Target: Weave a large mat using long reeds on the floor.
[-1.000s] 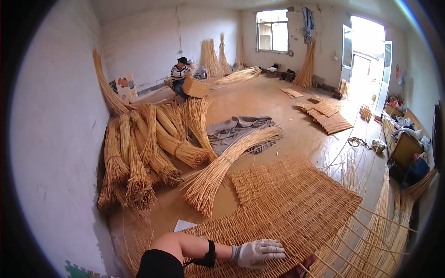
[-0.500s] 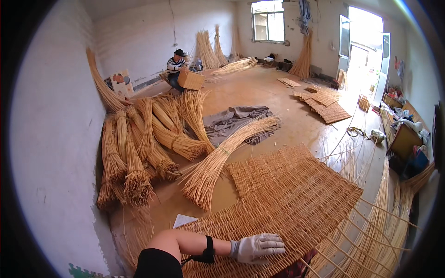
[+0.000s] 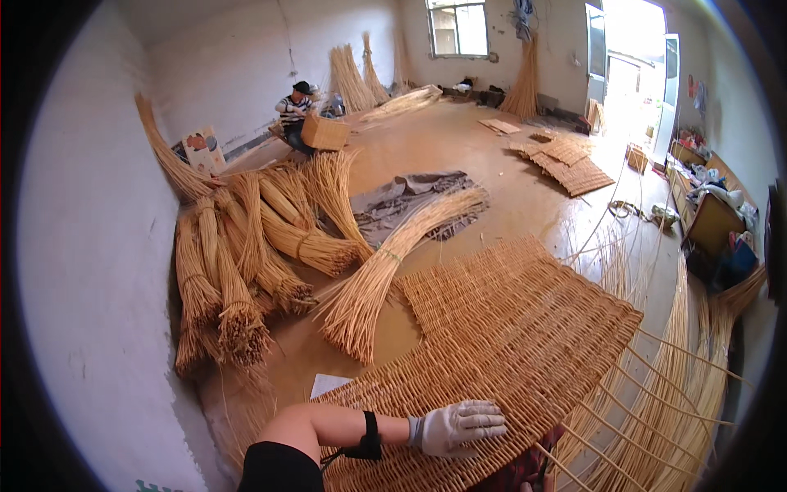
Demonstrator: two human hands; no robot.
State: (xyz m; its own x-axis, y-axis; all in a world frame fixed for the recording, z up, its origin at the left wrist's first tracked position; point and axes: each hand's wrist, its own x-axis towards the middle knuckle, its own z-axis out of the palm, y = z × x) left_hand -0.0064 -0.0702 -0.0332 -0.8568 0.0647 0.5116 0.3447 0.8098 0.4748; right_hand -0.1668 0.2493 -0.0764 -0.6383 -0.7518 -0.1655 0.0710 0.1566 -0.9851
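Observation:
My left hand (image 3: 464, 428), in a white work glove, lies flat on a large woven wicker panel (image 3: 516, 344) with its fingers stretched out. The panel spreads across the lower middle, and bare rods (image 3: 611, 399) stick out of its right edge. Just below that edge, a sliver of what looks like my right hand (image 3: 537, 486) shows at the bottom rim beside dark red cloth (image 3: 512, 476). Its fingers are cut off by the frame, and what it holds, if anything, I cannot make out.
Tied bundles of wicker rods (image 3: 238, 279) lie at left; a loose sheaf (image 3: 369, 303) rests beyond the panel. Long rods (image 3: 656, 394) cover the floor at right. A person (image 3: 297, 115) sits at the back holding a box-shaped basket (image 3: 325, 132). Finished panels (image 3: 566, 164) lie near the door.
The view has tilted slightly, so the room sits higher in it. My left hand stays flat on the panel. A bit of what looks like my right hand has appeared at the bottom edge.

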